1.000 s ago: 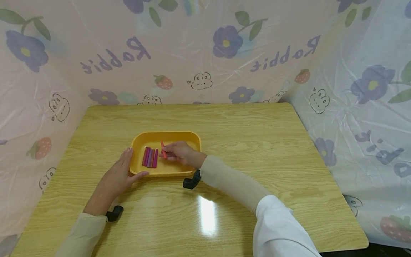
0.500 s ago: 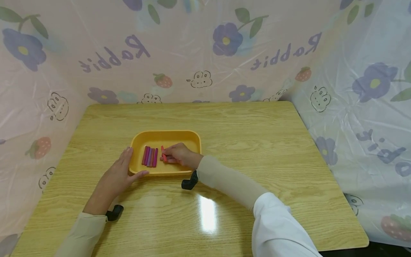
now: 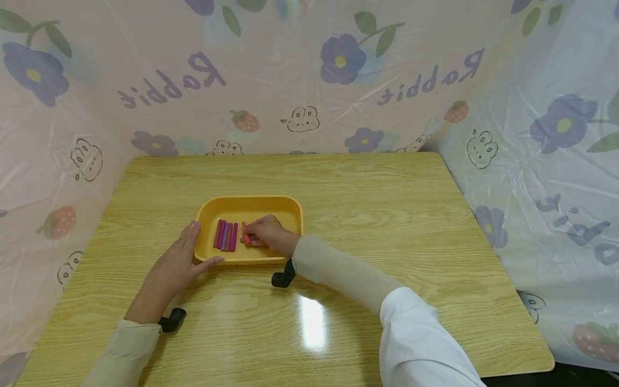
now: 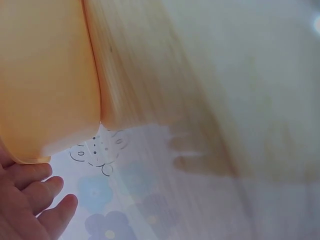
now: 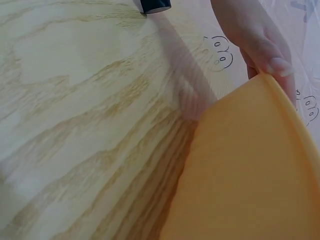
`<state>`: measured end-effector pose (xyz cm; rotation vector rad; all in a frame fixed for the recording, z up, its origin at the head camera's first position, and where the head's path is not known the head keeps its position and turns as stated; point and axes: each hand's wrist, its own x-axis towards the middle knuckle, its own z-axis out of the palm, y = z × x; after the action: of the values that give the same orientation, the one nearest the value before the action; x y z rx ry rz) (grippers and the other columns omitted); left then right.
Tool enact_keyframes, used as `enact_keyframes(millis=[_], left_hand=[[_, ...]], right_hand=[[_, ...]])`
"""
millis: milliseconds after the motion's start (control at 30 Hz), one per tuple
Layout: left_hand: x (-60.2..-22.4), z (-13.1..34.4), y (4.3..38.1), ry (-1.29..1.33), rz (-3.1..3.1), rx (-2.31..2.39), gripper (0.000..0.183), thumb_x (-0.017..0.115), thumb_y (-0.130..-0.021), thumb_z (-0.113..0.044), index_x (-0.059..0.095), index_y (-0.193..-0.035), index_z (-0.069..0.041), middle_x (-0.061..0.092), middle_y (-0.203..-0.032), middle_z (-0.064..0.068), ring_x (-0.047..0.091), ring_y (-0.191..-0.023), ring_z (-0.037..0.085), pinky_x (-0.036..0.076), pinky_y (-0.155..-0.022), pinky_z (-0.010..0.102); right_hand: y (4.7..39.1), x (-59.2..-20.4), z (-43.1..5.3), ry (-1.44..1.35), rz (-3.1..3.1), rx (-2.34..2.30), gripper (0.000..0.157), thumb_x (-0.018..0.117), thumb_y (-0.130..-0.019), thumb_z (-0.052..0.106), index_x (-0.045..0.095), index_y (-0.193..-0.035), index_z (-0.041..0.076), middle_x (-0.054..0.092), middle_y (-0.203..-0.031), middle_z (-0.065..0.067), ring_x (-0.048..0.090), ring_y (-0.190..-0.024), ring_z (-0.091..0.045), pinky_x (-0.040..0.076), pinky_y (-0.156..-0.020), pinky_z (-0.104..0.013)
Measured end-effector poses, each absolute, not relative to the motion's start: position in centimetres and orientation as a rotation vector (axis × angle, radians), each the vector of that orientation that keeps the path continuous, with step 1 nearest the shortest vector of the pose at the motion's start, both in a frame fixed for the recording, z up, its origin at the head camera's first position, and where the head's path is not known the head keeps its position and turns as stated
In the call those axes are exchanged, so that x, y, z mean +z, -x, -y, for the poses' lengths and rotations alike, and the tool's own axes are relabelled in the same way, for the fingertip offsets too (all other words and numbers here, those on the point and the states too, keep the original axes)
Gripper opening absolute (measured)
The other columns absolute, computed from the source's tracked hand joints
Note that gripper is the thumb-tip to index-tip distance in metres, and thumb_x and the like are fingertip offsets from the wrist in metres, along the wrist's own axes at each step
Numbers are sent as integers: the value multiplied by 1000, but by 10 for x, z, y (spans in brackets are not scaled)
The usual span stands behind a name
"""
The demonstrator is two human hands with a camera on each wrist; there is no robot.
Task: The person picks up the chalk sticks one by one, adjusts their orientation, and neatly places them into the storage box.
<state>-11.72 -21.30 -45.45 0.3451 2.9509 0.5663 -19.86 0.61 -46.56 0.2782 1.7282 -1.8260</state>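
A yellow rectangular tray (image 3: 251,198) sits on the table left of the middle. My left hand (image 3: 171,271) holds its near-left corner, with the thumb along the front rim and the fingers at the left side; the right wrist view shows that thumb (image 5: 280,66) over the rim. Inside the tray, my right hand (image 3: 272,234) pinches a slim red stick (image 3: 247,240), partly covered by the fingers. Several purple, pink and reddish sticks (image 3: 225,236) lie side by side to its left, a small gap away. The right wrist view shows only the tray's outer wall (image 5: 245,170), not the right fingers.
The wood-grain table (image 3: 367,215) stretches around the tray. A patterned plastic sheet (image 3: 271,80) hangs behind it and at both sides. Black devices are strapped at the left wrist (image 3: 173,321) and right wrist (image 3: 283,274).
My right hand has lowered slightly with the red stick, bringing it down toward the tray floor beside the row. The left hand and the tray have stayed in place.
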Motion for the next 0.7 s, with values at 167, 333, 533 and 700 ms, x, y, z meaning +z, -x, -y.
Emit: enact_keyframes(millis=[167,333,533,700], left_hand=[[-455,213,117,-359,-2955,568,110,50,-78,-71,-1,-149,-5,7,-152,22,12,-137,40,22,-103,61],[-455,213,117,-359,-2953,569,110,49,-78,-72,-2,-149,-5,6,-152,22,13,-137,40,22,-102,61],[-454,213,117,-352,-2944,573,110,49,-78,-72,-3,-149,-5,6,-152,22,13,-137,41,22,-102,61],[-454,213,117,-356,-2952,561,110,49,-78,-72,-3,-149,-5,6,-152,22,14,-137,41,22,-102,61]], right_hand=[[196,-465,-3,-310,-1759,-1839,14,63,-87,3,67,-95,-8,68,-85,-22,68,-80,-28,56,-69,-32],[195,-464,0,-319,-1801,-1834,13,65,-86,4,67,-92,-7,68,-86,-22,69,-78,-27,56,-67,-32],[192,-460,2,-330,-1845,-1805,13,66,-86,5,68,-92,-6,69,-85,-21,69,-75,-26,56,-70,-33],[191,-459,2,-326,-1843,-1825,14,65,-86,3,67,-94,-8,68,-85,-20,68,-77,-27,56,-69,-34]])
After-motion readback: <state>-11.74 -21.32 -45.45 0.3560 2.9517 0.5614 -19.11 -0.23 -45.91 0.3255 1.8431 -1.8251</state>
